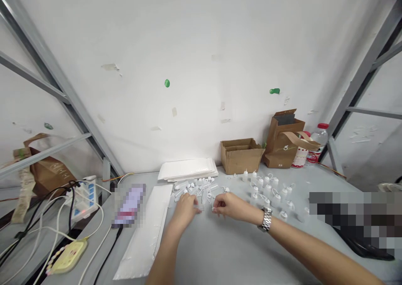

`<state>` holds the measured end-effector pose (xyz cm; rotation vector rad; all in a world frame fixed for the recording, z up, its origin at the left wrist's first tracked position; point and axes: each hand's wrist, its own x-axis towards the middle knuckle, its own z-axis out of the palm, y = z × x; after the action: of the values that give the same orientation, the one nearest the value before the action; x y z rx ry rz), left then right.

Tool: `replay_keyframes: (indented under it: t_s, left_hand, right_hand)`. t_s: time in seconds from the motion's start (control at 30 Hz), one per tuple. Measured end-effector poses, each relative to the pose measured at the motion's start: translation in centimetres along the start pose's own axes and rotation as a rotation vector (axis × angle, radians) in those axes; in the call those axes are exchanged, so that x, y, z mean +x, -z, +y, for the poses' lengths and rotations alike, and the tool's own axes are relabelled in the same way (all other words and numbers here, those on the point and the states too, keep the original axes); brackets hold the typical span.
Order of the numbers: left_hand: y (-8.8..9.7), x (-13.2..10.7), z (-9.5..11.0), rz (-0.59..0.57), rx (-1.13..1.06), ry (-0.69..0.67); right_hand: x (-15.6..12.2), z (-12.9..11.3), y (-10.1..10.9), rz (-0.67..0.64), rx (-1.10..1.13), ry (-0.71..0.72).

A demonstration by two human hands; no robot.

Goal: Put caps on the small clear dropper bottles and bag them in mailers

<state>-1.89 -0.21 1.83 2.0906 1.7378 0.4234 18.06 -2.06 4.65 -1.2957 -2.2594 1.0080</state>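
Note:
My left hand (pixel 185 207) and my right hand (pixel 230 205) are close together over the grey table (pixel 226 251), each pinching a small clear plastic piece. My right wrist wears a metal watch (pixel 266 219). Just beyond my fingers lies a heap of small clear tubes (pixel 196 187). To the right stand several small white bottles (pixel 271 191) with looped caps. What exactly each hand pinches is too small to name.
A stack of white bags (pixel 188 169) lies at the back, another long white bag (pixel 147 230) at my left. A cardboard box (pixel 241 154), a brown paper bag (pixel 284 140) and a drink bottle (pixel 318 140) stand by the wall. Power strips (pixel 83 197) and cables sit left.

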Motion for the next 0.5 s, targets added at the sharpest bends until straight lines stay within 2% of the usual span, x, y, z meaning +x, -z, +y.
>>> replay_keyframes:
  t_s: [0.03,0.13,0.2,0.37,0.5]
  left_hand:
    - [-0.1,0.1,-0.1,0.015,0.001,-0.009]
    - [0.0,0.5,-0.1,0.066,-0.053,-0.024]
    - [0.2,0.7,0.3,0.119,-0.122,-0.044]
    - [-0.5,0.5,2.1,0.266,-0.212,-0.194]
    - [-2.1,0.0,3.2,0.280,-0.243,-0.275]
  right_hand:
    - [0.1,0.4,-0.8,0.053,0.047,-0.028]
    - [0.8,1.8,-2.3,0.330,0.106,-0.047]
    - [1.2,2.6,-2.6,0.436,0.227,-0.051]
    - [1.1,3.2,-2.9,0.447,0.500,-0.069]
    - [0.8,3.1,-3.2,0.379,0.537,-0.063]
